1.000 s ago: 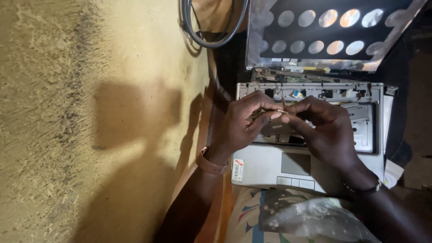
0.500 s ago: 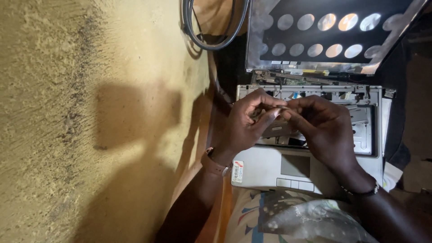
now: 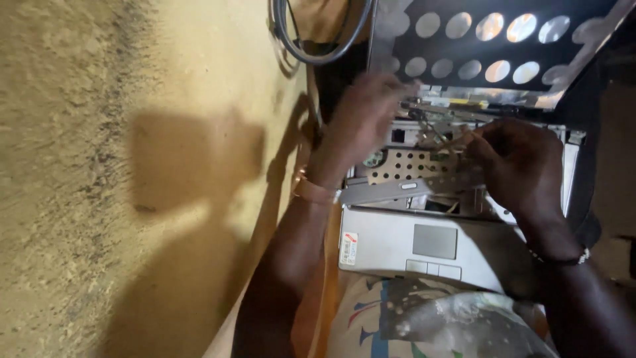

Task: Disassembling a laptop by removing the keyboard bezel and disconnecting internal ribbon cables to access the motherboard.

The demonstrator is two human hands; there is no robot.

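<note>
A silver laptop [image 3: 384, 248] lies open in front of me with its keyboard off, baring a perforated metal plate [image 3: 404, 166] and the inner parts. My right hand [image 3: 523, 172] hovers over the right side of the bay, fingers pinched on a thin pale strip [image 3: 456, 140] that points left. My left hand [image 3: 364, 119] is blurred by motion, raised over the bay's upper left corner near the hinge; whether it holds anything is unclear. A band sits on my left wrist [image 3: 311, 191] and a bracelet on my right wrist [image 3: 563, 260].
The laptop's dark screen [image 3: 503, 40] stands at the top, reflecting round lights. A loop of grey cable [image 3: 318, 56] hangs at the upper middle. A rough yellowish wall [image 3: 132, 179] fills the left. Patterned cloth [image 3: 430, 325] covers my lap below the laptop.
My hands, joined over the middle of the laptop before, have parted. The left hand swung up and left, uncovering the perforated plate. The right hand stayed right, holding the strip.
</note>
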